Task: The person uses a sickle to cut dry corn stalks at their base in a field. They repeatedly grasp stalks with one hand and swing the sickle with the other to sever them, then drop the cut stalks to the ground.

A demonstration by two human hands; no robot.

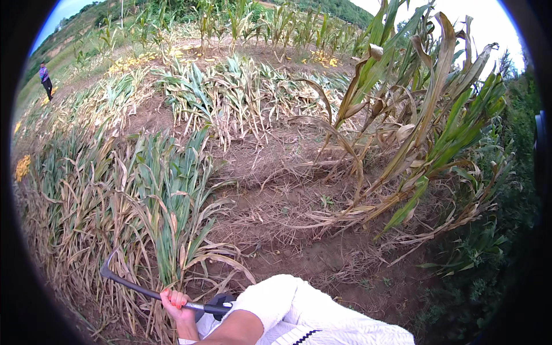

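Note:
My left hand (176,303) grips the metal shaft of a sickle (140,289) at the lower left. Its narrow curved blade (108,265) points away to the left, in front of dry corn leaves. The black grip end (216,309) lies near my white sleeve (276,297). My right forearm (237,330) runs from that sleeve past the bottom edge, so my right hand is out of view. Just beyond the left hand, a leaning heap of corn stalks (170,228), part green and part brown, fans outward.
Standing corn stalks (401,151) lean on the right. Bare soil with dry litter (284,215) lies between them and the heap. Cut stalks (241,95) cover the ground ahead, with yellow corn ears (129,62) piled beyond. A person (45,79) stands at the far left.

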